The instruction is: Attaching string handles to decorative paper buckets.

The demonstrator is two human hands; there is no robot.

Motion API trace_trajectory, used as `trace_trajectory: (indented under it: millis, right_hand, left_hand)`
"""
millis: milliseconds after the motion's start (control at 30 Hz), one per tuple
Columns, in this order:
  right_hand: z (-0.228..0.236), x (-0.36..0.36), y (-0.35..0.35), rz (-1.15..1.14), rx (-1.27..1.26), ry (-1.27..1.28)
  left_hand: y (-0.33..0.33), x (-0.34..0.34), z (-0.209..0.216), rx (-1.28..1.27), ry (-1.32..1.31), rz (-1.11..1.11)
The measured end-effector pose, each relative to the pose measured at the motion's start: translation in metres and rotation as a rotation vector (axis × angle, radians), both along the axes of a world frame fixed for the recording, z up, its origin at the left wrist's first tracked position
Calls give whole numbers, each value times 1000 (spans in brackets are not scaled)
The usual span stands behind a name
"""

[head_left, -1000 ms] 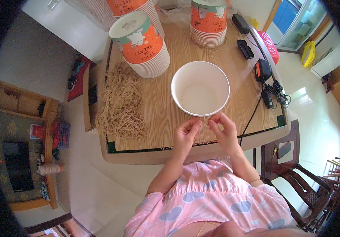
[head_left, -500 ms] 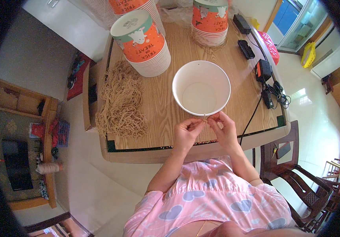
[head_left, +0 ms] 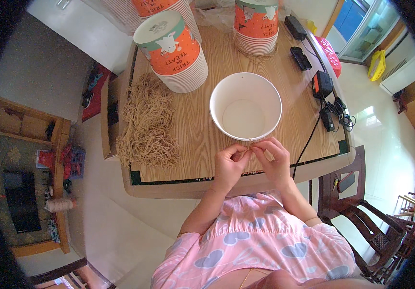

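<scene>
Fingers of the left hand (head_left: 228,166) and right hand (head_left: 276,163), about equally near, pinch tan twine (head_left: 250,141) whose short visible length points far-ward to the near rim of the white paper bucket (head_left: 267,98) just beyond.

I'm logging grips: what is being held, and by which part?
A string, pinched by the left hand and right hand close to the bucket; whether at its ends is hidden.
</scene>
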State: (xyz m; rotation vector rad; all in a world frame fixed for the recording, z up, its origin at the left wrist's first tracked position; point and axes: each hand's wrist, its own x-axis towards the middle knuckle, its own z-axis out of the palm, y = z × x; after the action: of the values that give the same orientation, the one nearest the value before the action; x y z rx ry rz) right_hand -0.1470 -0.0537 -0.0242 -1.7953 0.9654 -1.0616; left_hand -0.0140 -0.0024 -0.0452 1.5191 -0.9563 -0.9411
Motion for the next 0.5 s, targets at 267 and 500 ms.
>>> trace_trajectory:
  millis: [267, 500]
  right_hand:
    - [1, -3, -1, 43, 159, -44]
    - [-8, -2, -9, 104, 241, -133]
  left_hand:
    - [1, -5, 9, -25, -151, 54]
    - [2, -6, 9, -91, -254, 38]
